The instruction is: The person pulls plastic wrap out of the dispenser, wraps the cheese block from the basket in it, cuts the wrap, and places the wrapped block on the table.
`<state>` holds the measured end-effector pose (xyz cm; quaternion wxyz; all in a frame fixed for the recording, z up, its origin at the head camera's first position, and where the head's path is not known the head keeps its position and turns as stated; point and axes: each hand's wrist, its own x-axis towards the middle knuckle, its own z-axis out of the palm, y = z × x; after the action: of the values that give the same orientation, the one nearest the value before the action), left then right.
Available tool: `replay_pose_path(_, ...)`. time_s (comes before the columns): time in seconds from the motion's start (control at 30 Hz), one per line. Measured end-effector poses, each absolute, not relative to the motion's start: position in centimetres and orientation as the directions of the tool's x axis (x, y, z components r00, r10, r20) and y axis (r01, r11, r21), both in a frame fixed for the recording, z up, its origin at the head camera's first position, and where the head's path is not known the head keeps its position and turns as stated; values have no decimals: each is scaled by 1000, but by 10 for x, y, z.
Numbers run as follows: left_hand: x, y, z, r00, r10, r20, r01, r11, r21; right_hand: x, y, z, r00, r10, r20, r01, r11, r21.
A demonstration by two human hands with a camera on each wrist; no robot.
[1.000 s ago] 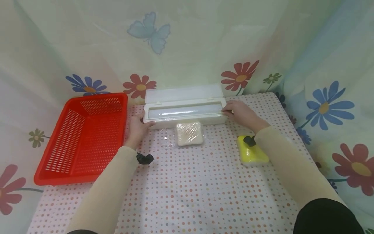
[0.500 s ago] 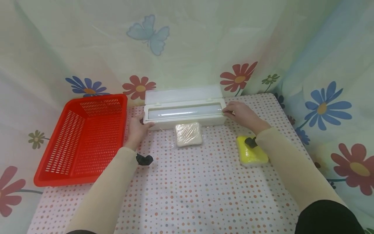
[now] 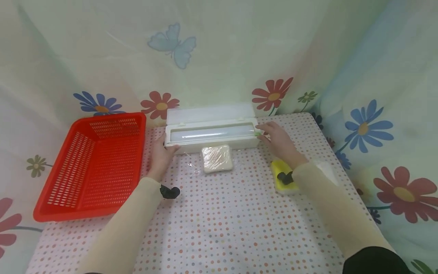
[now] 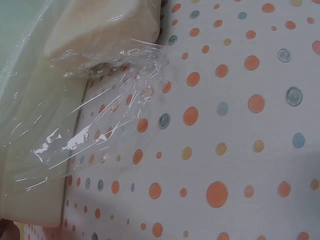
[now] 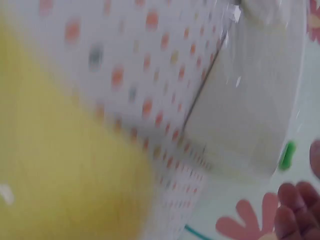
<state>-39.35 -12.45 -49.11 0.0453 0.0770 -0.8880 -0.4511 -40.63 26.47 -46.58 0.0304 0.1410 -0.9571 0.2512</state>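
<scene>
A long white cling film dispenser point(image 3: 212, 142) lies at the back of the table with its lid point(image 3: 210, 113) raised. My left hand point(image 3: 161, 156) grips its left end, the thumb at the front. At the right end, my right hand point(image 3: 278, 142) has its fingers spread beside a small green slider point(image 3: 257, 134); in the right wrist view the fingertips point(image 5: 287, 220) are apart from that slider. A cream-coloured, rounded square block point(image 3: 217, 158) wrapped in clear film sits in front of the dispenser. Loose clear film point(image 4: 115, 110) trails from the block over the dispenser's front in the left wrist view.
To the left stands a red perforated plastic basket point(image 3: 90, 217). A yellow block point(image 3: 282, 169), shiny as if film-covered, lies under the right forearm and is partly hidden. A flowered curtain point(image 3: 226, 49) hangs close behind the dotted tablecloth point(image 3: 219, 220).
The right hand's fingers have spread away from the dispenser's right end, and the green slider has come into view. The left hand keeps its grip. The whole view has shifted slightly.
</scene>
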Motion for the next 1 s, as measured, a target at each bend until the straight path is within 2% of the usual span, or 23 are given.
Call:
replay_pose_path(0.13,-389,-124,-494,-967,-251,49,-109,578,808,-387,235,-478,-985,-73,156,-157,760,-631)
replay_pose_path(0.23,-387,-119,-496,-942,-328,67,-131,545,828,-379,214,-491,-991,39,127,-66,687,-724)
replay_pose_path(0.4,-382,-104,-501,-898,-430,90,-158,506,848,-373,190,-510,-981,187,55,64,577,-814)
replay_pose_path(0.5,-377,-97,-505,-891,-442,102,-163,521,838,-371,182,-518,-966,255,52,89,513,-854)
replay_pose_path(0.63,-369,-92,-513,-900,-423,105,-153,531,833,-372,177,-530,-951,301,68,90,480,-873)
replay_pose_path(1.0,-357,-79,-526,-935,-322,149,-50,535,843,-371,173,-540,-961,269,61,79,481,-873)
